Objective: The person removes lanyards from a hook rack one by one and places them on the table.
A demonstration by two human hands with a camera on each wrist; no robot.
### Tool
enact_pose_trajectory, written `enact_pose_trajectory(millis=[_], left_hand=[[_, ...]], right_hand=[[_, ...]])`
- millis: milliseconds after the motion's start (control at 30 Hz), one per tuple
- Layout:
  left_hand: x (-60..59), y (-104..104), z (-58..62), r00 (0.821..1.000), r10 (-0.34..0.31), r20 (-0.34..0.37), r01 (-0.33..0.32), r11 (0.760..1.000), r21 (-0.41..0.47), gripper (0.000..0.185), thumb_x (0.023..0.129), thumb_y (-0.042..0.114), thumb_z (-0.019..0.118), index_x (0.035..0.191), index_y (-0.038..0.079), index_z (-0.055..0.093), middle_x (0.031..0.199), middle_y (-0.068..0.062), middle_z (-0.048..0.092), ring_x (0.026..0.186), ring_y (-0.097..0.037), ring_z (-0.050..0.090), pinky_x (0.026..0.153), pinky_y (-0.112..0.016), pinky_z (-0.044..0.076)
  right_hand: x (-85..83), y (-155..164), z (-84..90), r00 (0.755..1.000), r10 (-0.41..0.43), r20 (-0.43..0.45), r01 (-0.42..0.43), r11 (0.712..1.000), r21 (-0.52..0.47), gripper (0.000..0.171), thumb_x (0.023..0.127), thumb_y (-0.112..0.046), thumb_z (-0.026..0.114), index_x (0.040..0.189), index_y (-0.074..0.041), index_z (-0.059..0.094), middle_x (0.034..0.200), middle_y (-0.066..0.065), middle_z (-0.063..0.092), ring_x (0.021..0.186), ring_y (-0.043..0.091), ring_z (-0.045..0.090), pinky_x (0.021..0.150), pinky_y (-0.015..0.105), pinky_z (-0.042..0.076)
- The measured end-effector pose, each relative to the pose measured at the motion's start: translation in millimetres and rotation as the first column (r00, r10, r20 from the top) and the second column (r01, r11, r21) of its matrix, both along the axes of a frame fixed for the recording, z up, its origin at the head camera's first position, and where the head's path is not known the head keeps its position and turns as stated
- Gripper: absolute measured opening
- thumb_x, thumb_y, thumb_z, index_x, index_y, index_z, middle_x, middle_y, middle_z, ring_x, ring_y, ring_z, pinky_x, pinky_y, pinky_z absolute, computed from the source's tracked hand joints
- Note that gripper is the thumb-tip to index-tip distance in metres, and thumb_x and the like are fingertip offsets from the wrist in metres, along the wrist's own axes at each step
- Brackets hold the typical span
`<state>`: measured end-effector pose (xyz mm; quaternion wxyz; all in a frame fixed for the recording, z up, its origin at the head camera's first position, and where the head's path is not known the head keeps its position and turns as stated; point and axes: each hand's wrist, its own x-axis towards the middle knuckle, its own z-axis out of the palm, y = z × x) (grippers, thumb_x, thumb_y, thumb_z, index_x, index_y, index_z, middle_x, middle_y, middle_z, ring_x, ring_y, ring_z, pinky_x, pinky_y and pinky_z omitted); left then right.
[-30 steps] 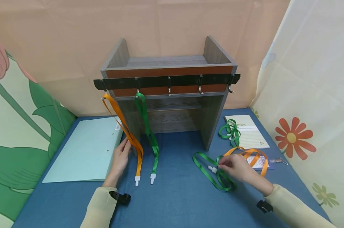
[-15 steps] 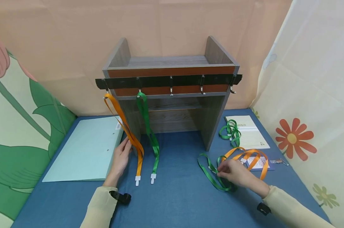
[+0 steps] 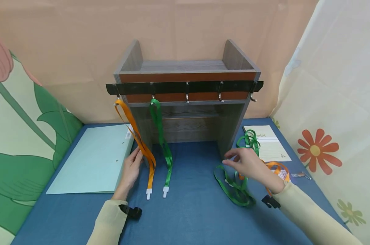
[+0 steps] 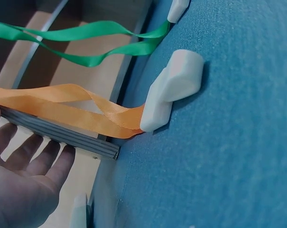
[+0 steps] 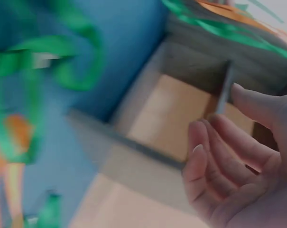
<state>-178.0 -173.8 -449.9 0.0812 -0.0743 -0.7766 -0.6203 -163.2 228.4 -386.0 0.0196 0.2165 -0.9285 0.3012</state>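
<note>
My left hand (image 3: 132,169) touches the front edge of the grey wooden shelf unit's left side panel (image 4: 86,138) with its fingers. Beside it an orange lanyard (image 3: 142,146) hangs from the leftmost hook, its white clip (image 4: 158,102) low by the table. A green lanyard (image 3: 162,139) hangs from the second hook. My right hand (image 3: 249,165) is above the table at the right, fingers loosely bent, with nothing between thumb and fingers. Below it a loose green lanyard (image 3: 239,199) lies on the blue table. A second orange lanyard (image 3: 275,166) lies partly hidden behind the hand.
A black hook rail (image 3: 172,87) crosses the shelf's front; its three right hooks bear nothing. Another green lanyard (image 3: 248,139) lies on a notepad (image 3: 272,144). Near it lies a small metal clip (image 3: 299,175). A pale blue folder (image 3: 90,160) lies at the left.
My right hand has left the loose green lanyard, rising and moving toward the shelf unit. That lanyard stays on the table. My left hand has stayed at the side panel.
</note>
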Motion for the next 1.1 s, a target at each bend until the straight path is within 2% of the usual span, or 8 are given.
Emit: enact_pose_trajectory(millis=[133,233,367,500,733,833,1000,1100], left_hand=[[-6.9,-4.1,-13.5,1.0,-0.004,0.018,0.003,1.0,0.02,0.044,0.105,0.02,0.038,0.146,0.003,0.036,0.14,-0.018,0.045,0.119,-0.03,0.048,0.096,-0.035,0.043],[-13.5,-6.7,-25.7,1.0,0.004,0.023,-0.005,0.999,0.044,0.044,0.105,0.024,0.039,0.147,0.009,0.038,0.14,-0.013,0.047,0.118,-0.026,0.049,0.096,-0.034,0.043],[-15.8,-6.4,-30.5,1.0,0.012,-0.001,-0.012,0.999,0.035,0.045,0.105,0.027,0.038,0.146,0.01,0.039,0.14,-0.012,0.047,0.118,-0.025,0.049,0.097,-0.038,0.043],[-16.2,-5.4,-31.3,1.0,0.013,-0.015,-0.012,0.999,0.039,0.045,0.105,0.027,0.039,0.146,0.009,0.041,0.139,-0.012,0.048,0.117,-0.026,0.05,0.097,-0.041,0.043],[-16.3,-4.4,-30.1,1.0,0.022,-0.021,-0.021,0.999,0.024,0.044,0.105,0.027,0.039,0.145,0.009,0.042,0.138,-0.012,0.049,0.115,-0.024,0.051,0.095,-0.038,0.045],[-16.0,-5.3,-29.8,0.999,0.032,-0.023,-0.032,0.999,0.034,0.044,0.105,0.026,0.04,0.144,0.008,0.043,0.137,-0.012,0.05,0.114,-0.022,0.052,0.095,-0.036,0.045],[-16.1,-6.4,-29.6,0.999,0.04,-0.027,-0.039,0.999,0.037,0.044,0.105,0.026,0.04,0.144,0.007,0.043,0.136,-0.012,0.051,0.113,-0.02,0.053,0.094,-0.037,0.046],[-15.6,-6.7,-29.9,0.999,0.035,-0.027,-0.034,0.999,0.036,0.044,0.105,0.025,0.04,0.144,0.007,0.043,0.137,-0.013,0.05,0.115,-0.023,0.052,0.095,-0.041,0.044]], right_hand=[[-8.9,-30.5,20.0,0.99,0.024,-0.139,-0.03,0.999,-0.037,0.021,0.086,-0.027,0.074,0.1,-0.012,0.072,0.086,-0.006,0.066,0.066,0.006,0.057,0.053,0.026,0.048],[-14.3,-55.1,31.1,0.966,0.061,-0.249,-0.072,0.997,-0.035,0.02,0.087,-0.026,0.072,0.101,-0.011,0.071,0.087,-0.004,0.064,0.065,0.008,0.054,0.053,0.026,0.047],[-20.9,-82.9,39.7,0.929,0.106,-0.355,-0.134,0.99,-0.053,0.025,0.089,-0.027,0.069,0.106,-0.009,0.07,0.096,0.001,0.065,0.077,0.014,0.058,0.062,0.027,0.049],[-28.8,-103.6,45.6,0.909,0.121,-0.4,-0.183,0.976,-0.121,0.031,0.089,-0.03,0.07,0.11,-0.008,0.069,0.103,0.002,0.066,0.085,0.015,0.059,0.068,0.031,0.051],[-36.3,-132.7,62.5,0.899,0.108,-0.425,-0.233,0.939,-0.254,0.033,0.088,-0.029,0.072,0.112,-0.006,0.069,0.108,0.004,0.067,0.088,0.014,0.062,0.072,0.029,0.053],[-36.3,-145.0,71.0,0.889,0.118,-0.442,-0.267,0.919,-0.291,0.034,0.087,-0.026,0.073,0.112,-0.004,0.069,0.108,0.005,0.068,0.086,0.016,0.063,0.073,0.026,0.053],[-36.1,-160.9,84.0,0.866,0.103,-0.489,-0.294,0.896,-0.331,0.034,0.087,-0.022,0.073,0.114,-0.002,0.068,0.106,0.006,0.069,0.084,0.012,0.064,0.073,0.023,0.052],[-37.0,-167.3,90.8,0.864,0.083,-0.496,-0.296,0.881,-0.368,0.034,0.087,-0.02,0.072,0.115,-0.002,0.067,0.105,0.006,0.069,0.087,0.011,0.064,0.074,0.023,0.053]])
